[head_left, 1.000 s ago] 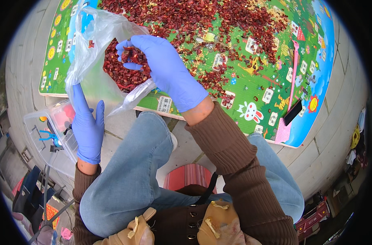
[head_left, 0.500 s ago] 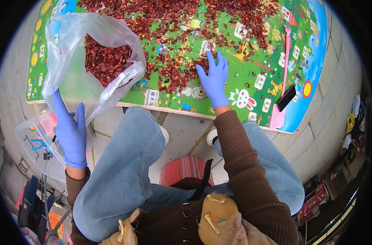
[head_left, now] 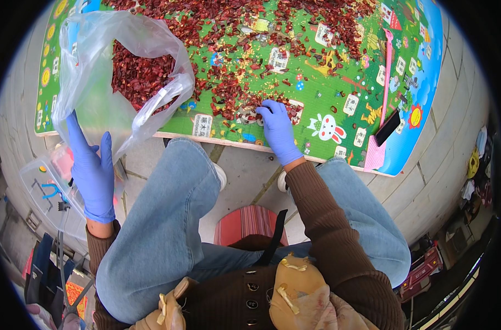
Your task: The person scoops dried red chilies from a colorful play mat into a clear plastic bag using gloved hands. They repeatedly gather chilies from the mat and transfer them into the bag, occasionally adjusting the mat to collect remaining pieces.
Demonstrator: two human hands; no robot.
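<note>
Half a second on, the right hand (head_left: 278, 132) sits nearer and slightly left, its spread fingers now curled narrow at the near edge of the loose red flakes (head_left: 228, 96) on the printed green board (head_left: 319, 99) — whether they pinch any, I cannot tell. That turns an open reach into a close gathering at the fingertips, with these flakes still outside the bag. At left, the left hand (head_left: 92, 179) stays against the clear plastic bag (head_left: 91, 60) — thumb wide from fingers — below its flake-filled open mouth.
</note>
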